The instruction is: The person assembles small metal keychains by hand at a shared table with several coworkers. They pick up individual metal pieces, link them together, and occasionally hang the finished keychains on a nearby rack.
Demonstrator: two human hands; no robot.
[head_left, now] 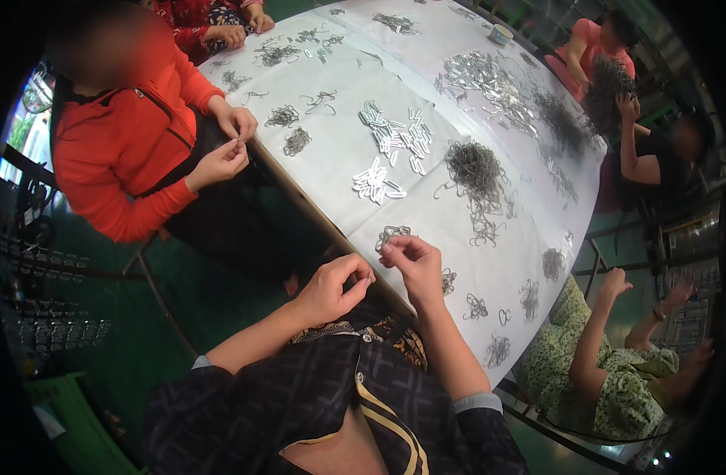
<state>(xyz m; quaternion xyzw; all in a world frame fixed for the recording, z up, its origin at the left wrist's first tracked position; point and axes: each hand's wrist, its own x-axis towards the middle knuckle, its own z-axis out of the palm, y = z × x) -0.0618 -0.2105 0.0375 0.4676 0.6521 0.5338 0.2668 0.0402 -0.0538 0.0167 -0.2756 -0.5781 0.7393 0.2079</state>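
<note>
At the frame's centre, a small wire hook (384, 248) is pinched narrowly by the right hand (414, 265); what the curled left hand (331, 289) grips cannot be told. The hook could be dropped off the table (331, 170) edge if the pinch is loosened.

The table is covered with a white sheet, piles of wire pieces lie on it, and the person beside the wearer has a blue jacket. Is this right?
Not quite. In the head view the person beside the wearer has a red jacket, not blue. The white sheet and the piles of wire pieces are as you say.
</note>
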